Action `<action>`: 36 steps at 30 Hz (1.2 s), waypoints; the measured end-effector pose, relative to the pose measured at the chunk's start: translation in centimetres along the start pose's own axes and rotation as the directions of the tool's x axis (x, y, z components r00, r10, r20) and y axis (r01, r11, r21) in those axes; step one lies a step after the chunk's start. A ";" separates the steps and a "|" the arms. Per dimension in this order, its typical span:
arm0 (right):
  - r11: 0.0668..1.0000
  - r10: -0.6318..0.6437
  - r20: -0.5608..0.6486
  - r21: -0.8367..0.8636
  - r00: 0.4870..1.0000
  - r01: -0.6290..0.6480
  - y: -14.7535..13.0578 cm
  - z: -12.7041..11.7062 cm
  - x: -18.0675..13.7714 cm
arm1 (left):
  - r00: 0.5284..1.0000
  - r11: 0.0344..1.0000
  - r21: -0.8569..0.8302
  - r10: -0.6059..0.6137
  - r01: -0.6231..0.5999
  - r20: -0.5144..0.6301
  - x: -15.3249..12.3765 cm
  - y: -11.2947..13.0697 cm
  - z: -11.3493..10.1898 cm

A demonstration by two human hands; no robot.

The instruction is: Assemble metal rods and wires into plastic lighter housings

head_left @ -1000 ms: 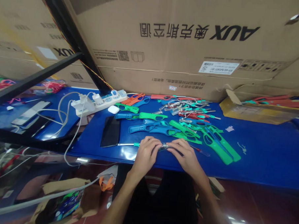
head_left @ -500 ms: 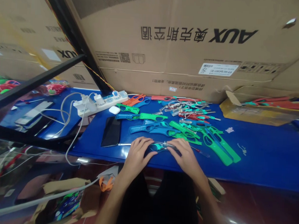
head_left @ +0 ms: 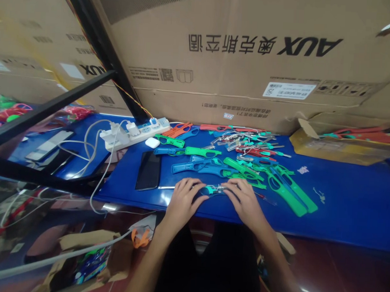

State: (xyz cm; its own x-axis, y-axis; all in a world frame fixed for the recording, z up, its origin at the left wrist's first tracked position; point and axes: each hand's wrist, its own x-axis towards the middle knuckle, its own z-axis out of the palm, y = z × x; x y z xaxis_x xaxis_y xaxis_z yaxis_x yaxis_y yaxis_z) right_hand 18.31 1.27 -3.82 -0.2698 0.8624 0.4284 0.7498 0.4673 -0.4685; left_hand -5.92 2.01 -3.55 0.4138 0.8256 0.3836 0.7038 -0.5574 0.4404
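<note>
A partly open blue stick lighter point(head_left: 213, 191) lies flat between my hands near the table's front edge, a teal trigger and small white wire-like parts showing in its middle. My left hand point(head_left: 183, 202) grips its left end, thumb and fingers curled in. At the other end, my right hand point(head_left: 243, 203) pinches it, the fingertips hiding what lies beneath. Just beyond my hands are blue lighter shells point(head_left: 194, 165) and green lighter shells point(head_left: 288, 193). Behind them sits a heap of inner lighter parts point(head_left: 243, 141) with clear tanks, teal triggers and metal tubes.
A black phone point(head_left: 148, 170) and a white power strip point(head_left: 135, 134) with cables are on the left. Orange shells fill an open carton point(head_left: 340, 148) at the right. A large cardboard box point(head_left: 230, 78) walls off the back. A black metal frame point(head_left: 51, 107) crosses the left side.
The view has shifted slightly, moving everything a little to the right. Both hands stay on the lighter; my right fingertips sit slightly farther from the left ones, showing more of its middle.
</note>
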 end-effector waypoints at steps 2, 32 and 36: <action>1.000 -0.005 0.016 -0.002 1.000 0.005 0.1 -0.2 0.3 | 1.000 1.000 0.000 -0.007 0.007 0.006 0.0 0.0 0.0; 0.984 -0.152 0.120 -0.070 0.981 0.161 -0.2 -0.1 -0.1 | 1.000 1.000 -0.012 -0.026 0.026 -0.008 -0.1 0.1 0.0; 0.987 -0.137 0.121 -0.073 0.983 0.146 -0.2 -0.1 -0.2 | 0.999 0.999 -0.018 -0.034 0.034 -0.004 0.0 0.2 0.0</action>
State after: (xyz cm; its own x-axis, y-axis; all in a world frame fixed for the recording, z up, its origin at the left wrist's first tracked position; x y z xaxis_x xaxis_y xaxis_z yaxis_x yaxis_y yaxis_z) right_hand 18.27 1.02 -3.75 -0.4407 0.8076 0.3918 0.7445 0.5727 -0.3431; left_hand -5.79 1.85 -3.45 0.3872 0.8438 0.3717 0.7067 -0.5305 0.4681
